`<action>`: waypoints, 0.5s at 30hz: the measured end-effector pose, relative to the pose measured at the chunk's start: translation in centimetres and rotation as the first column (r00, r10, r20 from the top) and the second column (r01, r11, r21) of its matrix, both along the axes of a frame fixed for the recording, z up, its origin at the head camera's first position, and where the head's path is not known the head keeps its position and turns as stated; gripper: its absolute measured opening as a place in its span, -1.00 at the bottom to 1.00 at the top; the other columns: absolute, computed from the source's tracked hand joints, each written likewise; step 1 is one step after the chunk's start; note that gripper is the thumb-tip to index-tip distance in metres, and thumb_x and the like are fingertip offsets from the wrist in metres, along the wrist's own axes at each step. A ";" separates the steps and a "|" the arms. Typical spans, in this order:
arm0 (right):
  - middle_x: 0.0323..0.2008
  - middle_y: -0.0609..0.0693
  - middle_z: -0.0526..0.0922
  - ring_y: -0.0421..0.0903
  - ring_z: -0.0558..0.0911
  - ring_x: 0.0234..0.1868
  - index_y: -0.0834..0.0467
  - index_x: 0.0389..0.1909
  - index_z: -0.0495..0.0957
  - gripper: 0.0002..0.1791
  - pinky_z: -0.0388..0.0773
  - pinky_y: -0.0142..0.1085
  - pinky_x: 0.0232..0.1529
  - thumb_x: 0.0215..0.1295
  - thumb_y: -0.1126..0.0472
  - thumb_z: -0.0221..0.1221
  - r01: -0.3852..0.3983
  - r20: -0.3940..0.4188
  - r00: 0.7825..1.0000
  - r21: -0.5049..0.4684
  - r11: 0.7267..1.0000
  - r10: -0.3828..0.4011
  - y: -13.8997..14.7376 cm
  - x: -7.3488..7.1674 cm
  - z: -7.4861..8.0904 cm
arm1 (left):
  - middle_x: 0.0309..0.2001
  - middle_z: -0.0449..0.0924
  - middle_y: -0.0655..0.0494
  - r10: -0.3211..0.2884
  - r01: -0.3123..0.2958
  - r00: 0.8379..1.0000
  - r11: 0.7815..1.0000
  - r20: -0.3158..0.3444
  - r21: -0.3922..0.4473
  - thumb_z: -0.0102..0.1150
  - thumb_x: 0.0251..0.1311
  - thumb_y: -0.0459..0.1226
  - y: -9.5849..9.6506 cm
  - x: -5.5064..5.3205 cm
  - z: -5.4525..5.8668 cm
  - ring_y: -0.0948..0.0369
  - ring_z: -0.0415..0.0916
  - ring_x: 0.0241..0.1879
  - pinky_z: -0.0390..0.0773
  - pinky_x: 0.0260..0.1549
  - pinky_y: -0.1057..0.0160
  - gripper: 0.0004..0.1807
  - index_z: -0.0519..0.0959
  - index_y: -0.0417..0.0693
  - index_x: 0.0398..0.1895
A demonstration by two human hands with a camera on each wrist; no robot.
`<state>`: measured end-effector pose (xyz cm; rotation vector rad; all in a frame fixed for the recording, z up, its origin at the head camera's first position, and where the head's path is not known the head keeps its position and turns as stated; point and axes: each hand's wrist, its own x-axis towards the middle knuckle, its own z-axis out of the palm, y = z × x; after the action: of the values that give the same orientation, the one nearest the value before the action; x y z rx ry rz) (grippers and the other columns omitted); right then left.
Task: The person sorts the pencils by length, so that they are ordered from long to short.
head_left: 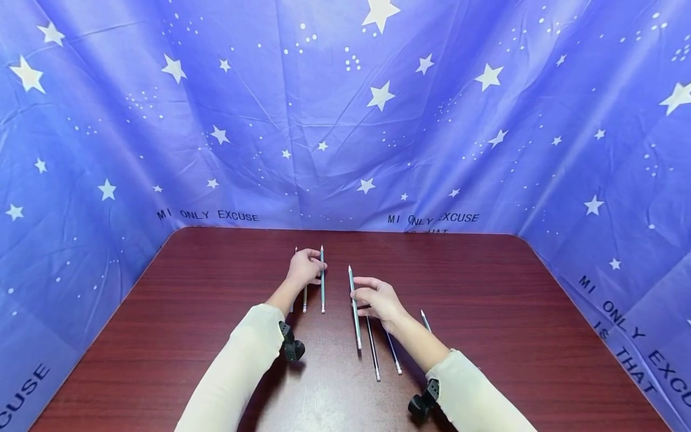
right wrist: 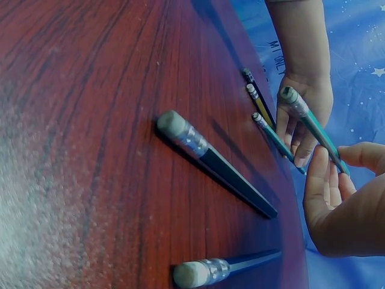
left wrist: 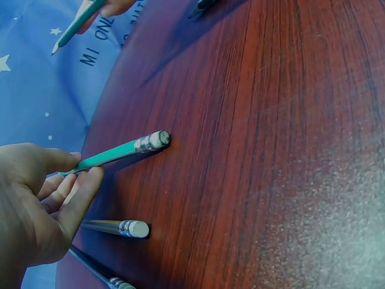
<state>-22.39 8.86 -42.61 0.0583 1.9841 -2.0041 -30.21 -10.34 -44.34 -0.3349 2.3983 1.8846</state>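
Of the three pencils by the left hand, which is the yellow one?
The middle one: the yellow pencil lies between the green pencil that the left hand pinches and the dark pencil. Neither neighbour is yellow.

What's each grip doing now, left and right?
Left grip: closed, pinching a green pencil.
Right grip: closed, holding a second green pencil above the table.
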 end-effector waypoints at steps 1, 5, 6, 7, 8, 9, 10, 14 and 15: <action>-0.33 0.05 0.68 -0.23 0.60 -0.48 0.29 0.13 0.43 -0.49 0.61 -0.42 -0.49 0.07 0.38 0.16 0.000 -0.001 1.000 0.001 1.000 0.000 0.0 0.0 0.0 | -0.46 0.50 -0.02 -0.007 0.007 1.000 1.000 -0.017 0.000 0.20 0.04 -0.51 0.0 0.0 -0.1 0.21 0.46 -0.58 0.69 -0.51 0.14 -0.59 0.44 -0.30 0.02; -0.29 0.09 0.67 -0.23 0.60 -0.48 0.27 0.12 0.44 -0.49 0.61 -0.40 -0.48 0.06 0.38 0.16 0.011 0.000 1.000 0.003 1.000 -0.011 0.0 0.0 0.0 | -0.45 0.52 -0.04 -0.004 0.004 1.000 1.000 -0.005 -0.006 0.20 0.03 -0.51 0.1 0.0 0.0 0.18 0.49 -0.57 0.69 -0.51 0.13 -0.61 0.45 -0.31 0.00; -0.30 0.08 0.67 -0.23 0.59 -0.48 0.26 0.12 0.44 -0.49 0.61 -0.40 -0.48 0.06 0.38 0.16 0.013 0.001 1.000 0.006 1.000 -0.013 0.1 0.0 0.0 | -0.43 0.54 -0.06 -0.005 0.005 1.000 1.000 -0.001 -0.010 0.19 0.04 -0.51 0.2 0.0 0.0 0.18 0.50 -0.55 0.69 -0.49 0.13 -0.61 0.45 -0.31 0.00; -0.31 0.07 0.67 -0.23 0.59 -0.48 0.26 0.12 0.45 -0.49 0.61 -0.39 -0.47 0.06 0.38 0.16 0.015 0.003 1.000 0.007 1.000 -0.015 0.1 0.0 0.0 | -0.42 0.54 -0.06 -0.008 0.007 1.000 1.000 -0.002 -0.015 0.19 0.05 -0.51 0.2 0.0 0.0 0.19 0.51 -0.54 0.69 -0.49 0.14 -0.61 0.45 -0.31 0.01; -0.30 0.07 0.67 -0.23 0.60 -0.48 0.25 0.12 0.45 -0.49 0.61 -0.39 -0.47 0.05 0.38 0.16 0.016 0.006 1.000 0.008 1.000 -0.016 0.1 0.0 0.1 | -0.40 0.55 -0.05 -0.004 0.005 1.000 1.000 0.018 -0.025 0.19 0.07 -0.49 0.3 0.0 0.0 0.20 0.51 -0.52 0.69 -0.45 0.14 -0.61 0.45 -0.29 0.03; -0.31 0.06 0.67 -0.23 0.60 -0.48 0.25 0.12 0.45 -0.49 0.61 -0.39 -0.46 0.06 0.38 0.16 0.014 0.007 1.000 0.009 1.000 -0.014 0.1 0.0 0.1 | -0.40 0.54 -0.03 -0.010 0.010 1.000 1.000 0.019 -0.029 0.19 0.08 -0.48 0.4 0.0 0.0 0.21 0.50 -0.52 0.69 -0.46 0.16 -0.61 0.45 -0.29 0.03; -0.34 0.02 0.67 -0.23 0.60 -0.47 0.26 0.13 0.44 -0.48 0.62 -0.38 -0.46 0.06 0.38 0.16 0.008 0.008 1.000 0.011 1.000 -0.008 0.2 0.0 0.1 | -0.40 0.54 -0.02 -0.013 0.014 1.000 0.999 0.016 -0.037 0.19 0.08 -0.48 0.5 0.1 0.1 0.22 0.50 -0.51 0.69 -0.47 0.17 -0.60 0.45 -0.30 0.04; -0.36 -0.02 0.67 -0.24 0.59 -0.48 0.29 0.14 0.42 -0.48 0.61 -0.39 -0.46 0.08 0.38 0.16 0.007 0.006 1.000 0.010 1.000 -0.007 0.3 -0.1 0.1 | -0.41 0.54 -0.01 -0.023 0.023 1.000 0.998 0.007 -0.063 0.22 0.07 -0.47 0.7 0.1 0.1 0.22 0.49 -0.50 0.68 -0.51 0.21 -0.60 0.45 -0.32 0.03; -0.38 -0.04 0.67 -0.24 0.58 -0.49 0.29 0.14 0.42 -0.49 0.61 -0.40 -0.47 0.08 0.38 0.16 0.008 0.005 1.000 0.011 1.000 -0.008 0.3 -0.1 0.1 | -0.40 0.56 -0.04 -0.024 0.024 1.000 0.997 0.006 -0.073 0.22 0.07 -0.47 0.8 0.0 0.1 0.21 0.50 -0.48 0.68 -0.51 0.22 -0.60 0.46 -0.32 0.02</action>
<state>-22.52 9.14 -42.47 0.0742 1.9948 -1.9956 -30.23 -9.54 -44.26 -0.3138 2.4611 1.7880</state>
